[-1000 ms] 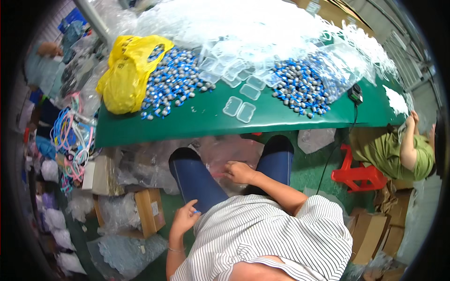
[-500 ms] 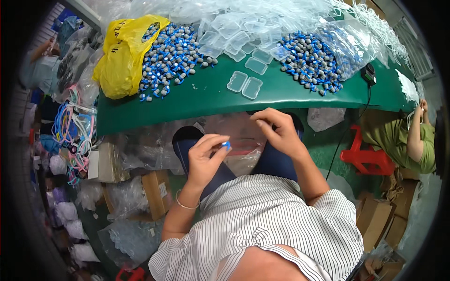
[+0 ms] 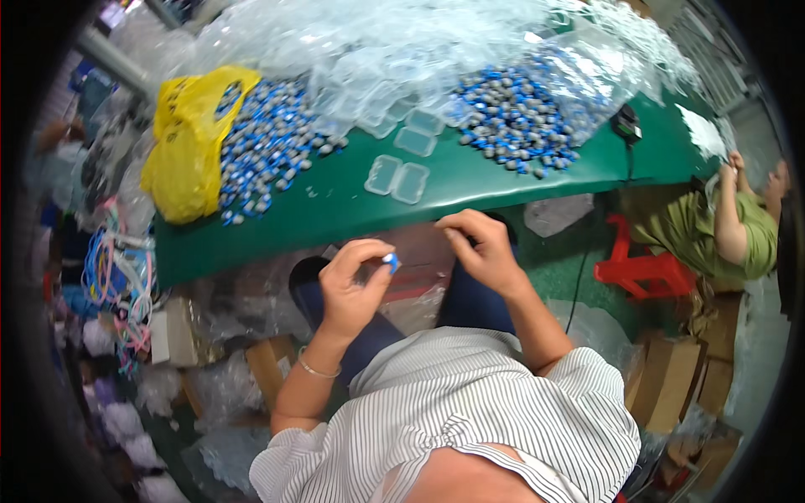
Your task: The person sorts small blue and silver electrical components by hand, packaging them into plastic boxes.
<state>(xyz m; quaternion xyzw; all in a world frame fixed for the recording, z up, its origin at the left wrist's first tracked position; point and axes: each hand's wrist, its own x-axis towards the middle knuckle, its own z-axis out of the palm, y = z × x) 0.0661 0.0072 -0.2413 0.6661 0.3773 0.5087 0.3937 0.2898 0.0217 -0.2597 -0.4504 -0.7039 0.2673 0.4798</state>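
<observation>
Small blue piece (image 3: 391, 262) pinched in front of a crowded green desk (image 3: 335, 204)

A person in a striped top (image 3: 478, 394) sits at the desk, both arms bent over the lap. The left hand (image 3: 345, 289) grips the blue piece between thumb and fingertips, just short of the desk's near edge; a thin bracelet (image 3: 319, 369) circles that wrist. The right hand (image 3: 486, 251) hangs level with it, apart from the piece, its fingers curled toward the thumb; whether it is closed on anything cannot be told.

On the desk, an unfolded clear box (image 3: 383, 176) lies near the edge, with another clear case (image 3: 416, 140) just behind it. Blue-and-grey pieces lie in two piles, a left pile (image 3: 267, 147) against a yellow plastic bag (image 3: 180, 155) and a right pile (image 3: 516, 121) partly under a clear bag (image 3: 591, 80). A heap of clear plastic cases (image 3: 360, 84) covers the far side, and white cords (image 3: 641, 38) tangle at the far right. Beyond the right end, a co-worker in a green top (image 3: 700, 230) is near a red stool (image 3: 641, 272).
</observation>
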